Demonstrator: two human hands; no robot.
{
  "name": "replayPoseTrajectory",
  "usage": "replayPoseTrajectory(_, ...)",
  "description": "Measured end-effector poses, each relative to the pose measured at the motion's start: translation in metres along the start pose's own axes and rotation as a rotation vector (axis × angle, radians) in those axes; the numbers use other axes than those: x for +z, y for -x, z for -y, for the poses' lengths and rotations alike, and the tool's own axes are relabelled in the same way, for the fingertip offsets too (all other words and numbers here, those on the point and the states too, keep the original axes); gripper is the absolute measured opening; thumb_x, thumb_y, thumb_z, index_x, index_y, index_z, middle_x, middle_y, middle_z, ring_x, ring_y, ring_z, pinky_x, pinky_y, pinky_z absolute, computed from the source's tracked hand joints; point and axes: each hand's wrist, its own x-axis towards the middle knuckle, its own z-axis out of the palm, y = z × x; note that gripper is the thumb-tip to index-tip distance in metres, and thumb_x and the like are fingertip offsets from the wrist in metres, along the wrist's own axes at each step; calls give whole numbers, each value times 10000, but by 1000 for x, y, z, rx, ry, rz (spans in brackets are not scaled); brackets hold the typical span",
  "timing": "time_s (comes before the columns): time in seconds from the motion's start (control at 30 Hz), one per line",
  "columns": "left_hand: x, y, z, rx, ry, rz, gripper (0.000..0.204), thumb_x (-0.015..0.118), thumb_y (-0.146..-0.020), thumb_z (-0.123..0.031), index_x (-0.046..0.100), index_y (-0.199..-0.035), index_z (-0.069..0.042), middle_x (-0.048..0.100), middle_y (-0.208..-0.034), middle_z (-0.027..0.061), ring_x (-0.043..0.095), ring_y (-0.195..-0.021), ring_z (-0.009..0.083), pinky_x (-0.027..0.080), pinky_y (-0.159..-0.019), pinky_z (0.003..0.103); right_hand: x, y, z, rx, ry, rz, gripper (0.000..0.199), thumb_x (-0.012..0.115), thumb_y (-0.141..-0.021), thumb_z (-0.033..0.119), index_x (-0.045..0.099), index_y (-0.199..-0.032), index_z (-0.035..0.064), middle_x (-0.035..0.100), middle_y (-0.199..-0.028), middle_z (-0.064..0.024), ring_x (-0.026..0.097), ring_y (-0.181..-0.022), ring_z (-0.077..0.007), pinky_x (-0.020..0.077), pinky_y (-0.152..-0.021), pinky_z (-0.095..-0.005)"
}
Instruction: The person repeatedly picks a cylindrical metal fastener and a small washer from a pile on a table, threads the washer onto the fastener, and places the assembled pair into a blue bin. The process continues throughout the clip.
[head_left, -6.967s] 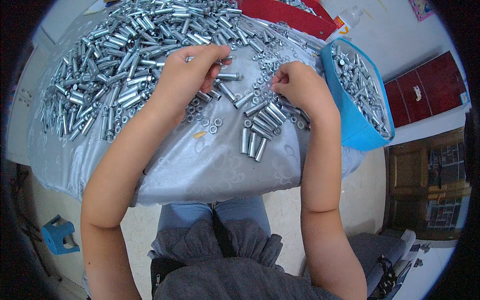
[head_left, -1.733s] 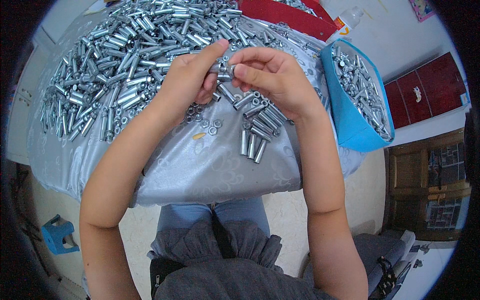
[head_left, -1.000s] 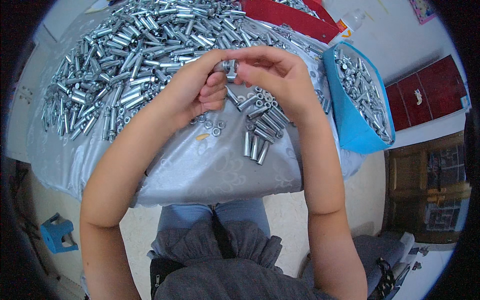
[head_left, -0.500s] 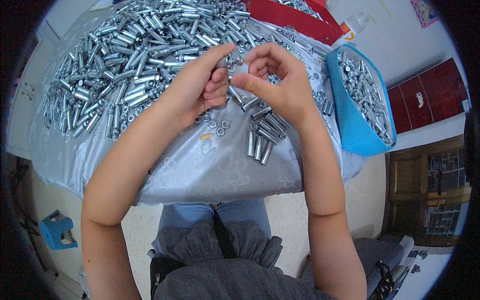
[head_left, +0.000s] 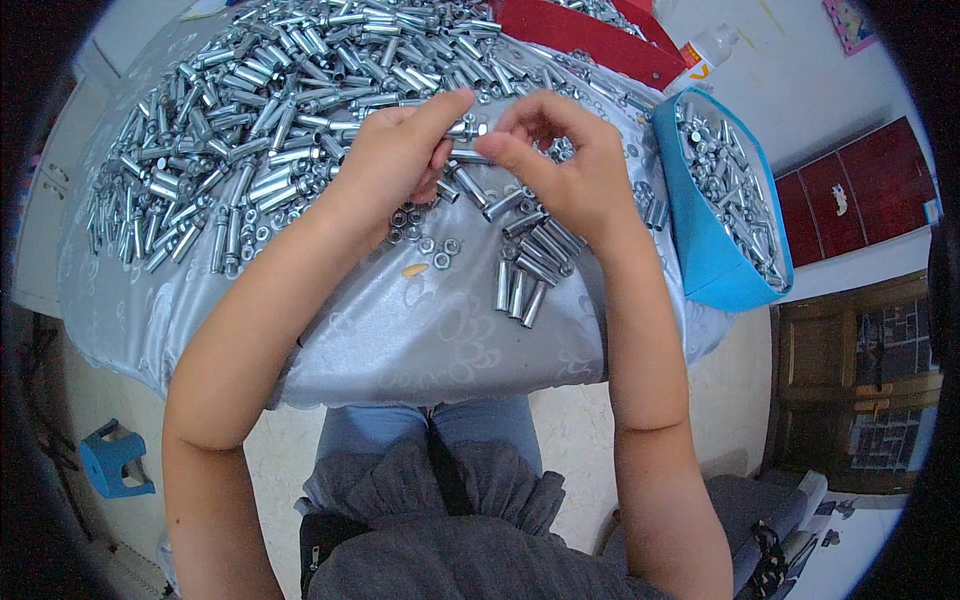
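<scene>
The left hand (head_left: pixel 395 160) and right hand (head_left: pixel 560 165) covered most of the small bolt (head_left: pixel 468 128) pinched between them, so its length and thread could not be made out. The heap of metal sleeves (head_left: pixel 270 110) ran past the upper edge. The blue bin (head_left: pixel 700 250) hid its own floor under parts too small to tell apart.
</scene>
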Motion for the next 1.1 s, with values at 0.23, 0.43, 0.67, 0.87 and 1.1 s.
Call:
replayPoseTrajectory(0.23,-1,-2,1,25,-27,-5,466,538,-798,-410,376,-460,-133,326,-405,-34,258,-346,72,168,-371,233,4,-3,-4,-139,-99,-79,291,726,-649,153,592,-894,74,533,-745,-18,499,-643,-111,412,-562,-221)
replayPoseTrajectory(0.43,-2,1,-1,56,-71,-19,461,539,-795,-418,381,-470,-132,339,-420,-33,268,-364,69,178,-383,231,-5,-1,-14,-161,67,122,280,719,-660,144,599,-903,75,535,-757,-17,496,-644,-113,408,-558,-224)
replayPoseTrajectory(0.67,-2,0,1,59,-72,-24,460,539,-793,-426,388,-475,-130,342,-431,-34,273,-370,69,184,-387,230,7,-2,2,-106,-86,-75,231,710,-692,179,590,-856,70,514,-633,2,470,-558,-114,387,-528,-220)
replayPoseTrajectory(0.87,-1,0,1,70,-126,-9,453,534,-800,-419,391,-481,-132,343,-433,-37,275,-372,64,179,-383,227,-5,0,-11,-98,78,111,261,720,-672,187,589,-862,66,544,-706,-15,497,-605,-121,408,-550,-239)
replayPoseTrajectory(1.1,-3,-1,3,72,-122,21,448,531,-805,-427,404,-490,-135,357,-441,-43,273,-369,51,175,-378,223,4,-2,-2,-228,-3,-9,195,653,-731,142,553,-871,50,574,-759,-81,557,-672,-176,433,-585,-270)
